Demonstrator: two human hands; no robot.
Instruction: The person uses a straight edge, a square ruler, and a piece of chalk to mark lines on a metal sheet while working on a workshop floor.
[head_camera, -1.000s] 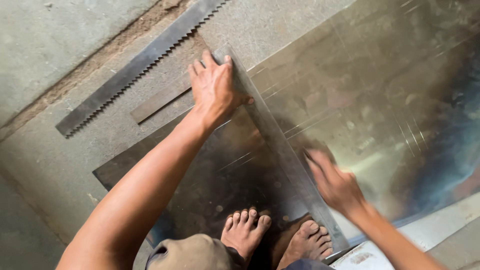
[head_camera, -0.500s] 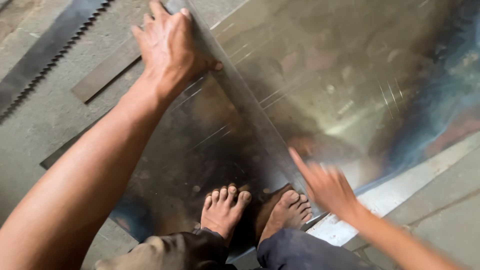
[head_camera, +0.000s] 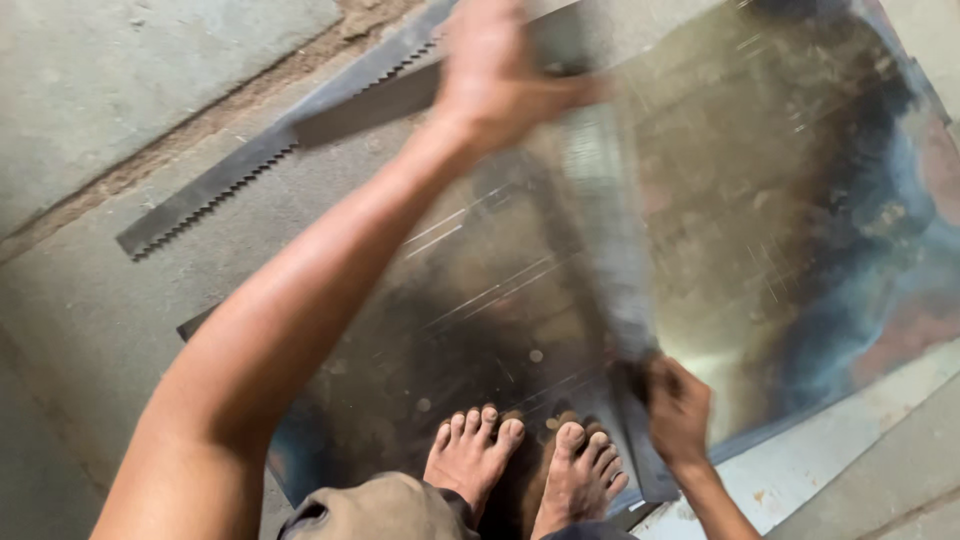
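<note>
I stand barefoot on a large shiny metal sheet (head_camera: 800, 200) that lies on the concrete floor. A long flat metal strip (head_camera: 610, 250) runs across the sheet, from the far edge down toward my feet. My left hand (head_camera: 500, 75), blurred by motion, grips the strip's far end. My right hand (head_camera: 678, 410) is closed around its near end, just right of my feet. The strip also looks blurred along its length.
A long serrated metal bar (head_camera: 250, 170) lies diagonally on the concrete at the upper left, with a short flat bar (head_camera: 370, 105) beside it. My bare feet (head_camera: 520, 460) rest on the sheet's near edge. A pale slab edge (head_camera: 830, 460) runs along the lower right.
My right hand has moved in from beside the strip and closed on its near end. My left hand went from pressing flat on the far end to gripping it, and the strip is moving.
</note>
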